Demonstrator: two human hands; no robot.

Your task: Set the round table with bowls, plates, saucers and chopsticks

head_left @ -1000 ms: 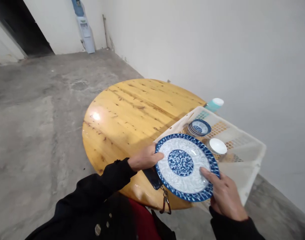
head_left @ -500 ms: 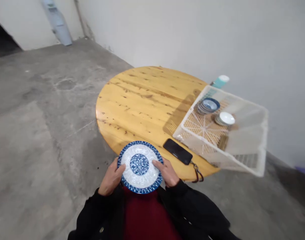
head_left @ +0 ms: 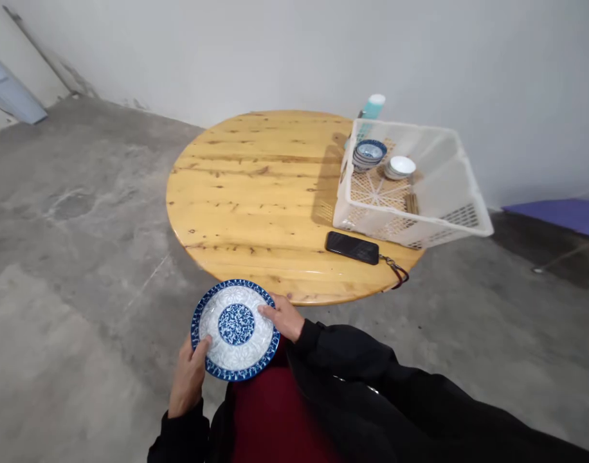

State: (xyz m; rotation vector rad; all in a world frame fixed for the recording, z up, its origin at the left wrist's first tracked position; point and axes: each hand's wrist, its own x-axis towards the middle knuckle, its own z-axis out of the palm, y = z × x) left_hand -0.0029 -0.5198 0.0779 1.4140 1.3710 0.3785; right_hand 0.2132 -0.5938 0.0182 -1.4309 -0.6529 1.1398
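Observation:
Between my two hands is a round plate with a patterned blue rim, a white ring and a blue patterned centre. My left hand is closed on its lower left edge, thumb on top. Closed on the right edge is my right hand, its thumb also lying over the upper face. The fingers beneath the plate are hidden, and whether it is one plate or a stack I cannot tell. The plate hangs in front of the near edge of the round wooden table.
A white plastic basket on the table's right side holds stacked blue-patterned bowls, white bowls and a brown bundle. A black phone with a strap lies before it. Behind stands a teal bottle with a white top.
My view has turned to the right, so the table and basket sit differently. Held in both hands, the plate has moved away from the phone and the table's near edge.

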